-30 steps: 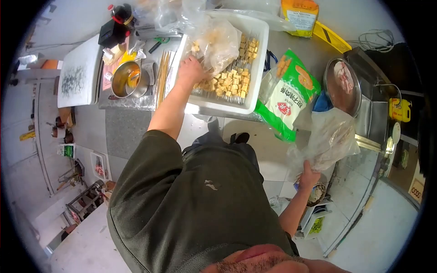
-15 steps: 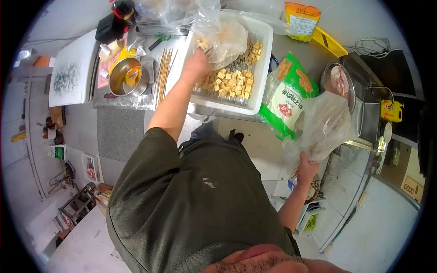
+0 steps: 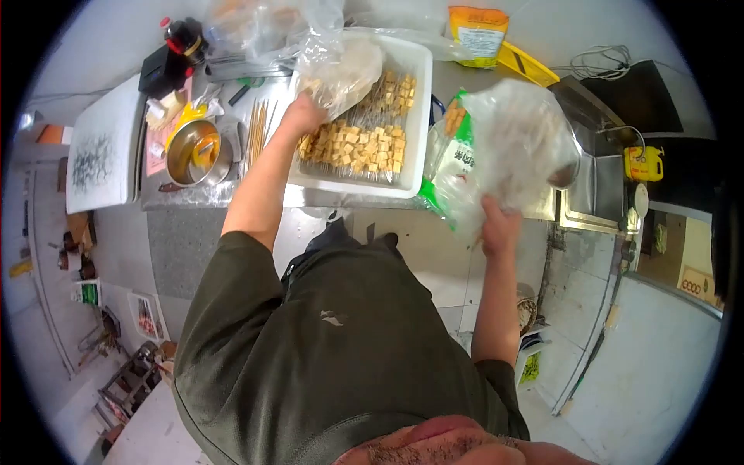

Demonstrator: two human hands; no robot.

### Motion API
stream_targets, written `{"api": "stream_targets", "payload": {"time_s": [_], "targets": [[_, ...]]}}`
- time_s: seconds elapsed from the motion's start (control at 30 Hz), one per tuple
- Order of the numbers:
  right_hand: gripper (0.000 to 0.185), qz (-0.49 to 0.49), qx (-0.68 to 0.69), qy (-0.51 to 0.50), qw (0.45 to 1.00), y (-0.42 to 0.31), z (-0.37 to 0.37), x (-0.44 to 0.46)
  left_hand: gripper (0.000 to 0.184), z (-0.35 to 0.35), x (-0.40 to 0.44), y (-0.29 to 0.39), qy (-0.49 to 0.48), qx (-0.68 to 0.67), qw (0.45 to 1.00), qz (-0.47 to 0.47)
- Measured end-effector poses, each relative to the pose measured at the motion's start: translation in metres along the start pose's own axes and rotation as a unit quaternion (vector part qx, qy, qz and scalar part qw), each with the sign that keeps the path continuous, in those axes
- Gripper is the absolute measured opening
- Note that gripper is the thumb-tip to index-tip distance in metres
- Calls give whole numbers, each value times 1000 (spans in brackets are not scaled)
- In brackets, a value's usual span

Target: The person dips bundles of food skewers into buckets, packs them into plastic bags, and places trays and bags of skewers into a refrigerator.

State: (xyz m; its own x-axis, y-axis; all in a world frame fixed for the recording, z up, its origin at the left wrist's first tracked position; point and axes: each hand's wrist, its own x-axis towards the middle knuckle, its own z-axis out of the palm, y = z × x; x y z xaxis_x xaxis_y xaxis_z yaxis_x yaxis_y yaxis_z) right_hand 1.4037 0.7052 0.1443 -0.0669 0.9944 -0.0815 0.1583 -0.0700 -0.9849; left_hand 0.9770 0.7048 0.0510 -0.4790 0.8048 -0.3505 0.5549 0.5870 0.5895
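My left hand is closed on the edge of a clear plastic bag over the left side of a white tray. Skewered yellowish cubes fill much of the tray, and the bag covers its upper left part. On the right, my right hand grips the lower end of a large clear bag. That bag hangs over a green and white food package and hides most of it.
Left of the tray are bare wooden skewers, a steel pot and a white board. A sink lies right, with a yellow jug beyond. An orange bag stands behind.
My right hand has lifted its bag up and to the left, from beside the sink to over the green package. My left hand and its bag have drawn slightly left off the cubes.
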Motion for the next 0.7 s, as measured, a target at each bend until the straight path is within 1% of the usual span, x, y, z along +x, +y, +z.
{"api": "stream_targets", "payload": {"time_s": [0.03, 0.1, 0.17, 0.2, 0.23, 0.3, 0.37, 0.4, 0.43, 0.5, 0.53, 0.57, 0.6, 0.63, 0.67, 0.7], "targets": [[49, 40, 26, -22, 999, -4, 16, 6, 71, 11, 4, -10, 25, 6, 1000, 10], [43, -11, 32, -47, 998, -21, 62, 16, 70, 28, 12, -24, 71, 17, 997, 38], [40, -71, -3, -72, 995, 29, 93, 42, 71, 19, -2, -10, 8, -73, 997, 17], [44, -18, 99, -67, 993, 21, 121, 41, 71, 19, -4, -8, 25, -56, 997, 40], [49, 32, 201, -52, 978, 13, 148, 39, 71, 21, -11, -5, 43, -38, 997, 59], [49, 44, 104, -98, 989, 62, 179, 62, 71, 5, -43, 17, 14, -34, 998, 50], [49, 97, 5, -196, 976, 78, 186, 72, 63, 12, -53, -4, 37, 96, 989, 104], [49, 121, -45, -246, 961, 85, 189, 77, 56, 7, -71, -8, 114, 69, 976, 172], [49, 108, -62, -244, 962, 92, 190, 82, 49, 2, -96, -13, 191, 39, 953, 233], [50, 85, -93, -242, 962, 108, 196, 85, 36, -15, -146, -30, 168, -89, 967, 169], [53, 10, -130, -217, 967, 120, 199, 84, 33, -17, -167, -59, 156, -98, 977, 108], [55, 26, -150, -217, 964, 120, 197, 83, 30, -16, -187, -92, 148, -108, 982, 41], [58, 39, -170, -228, 958, 114, 196, 81, 29, -15, -209, -115, 157, -112, 981, 4], [63, 148, -210, -236, 937, 96, 194, 81, 28, -16, -236, -141, 179, -118, 976, -46], [69, 214, -131, -209, 945, 87, 194, 72, 28, -15, -262, -169, 193, -83, 974, -82], [76, 276, -53, -171, 944, 78, 192, 62, 31, -12, -289, -203, 196, -89, 968, -128]]}}
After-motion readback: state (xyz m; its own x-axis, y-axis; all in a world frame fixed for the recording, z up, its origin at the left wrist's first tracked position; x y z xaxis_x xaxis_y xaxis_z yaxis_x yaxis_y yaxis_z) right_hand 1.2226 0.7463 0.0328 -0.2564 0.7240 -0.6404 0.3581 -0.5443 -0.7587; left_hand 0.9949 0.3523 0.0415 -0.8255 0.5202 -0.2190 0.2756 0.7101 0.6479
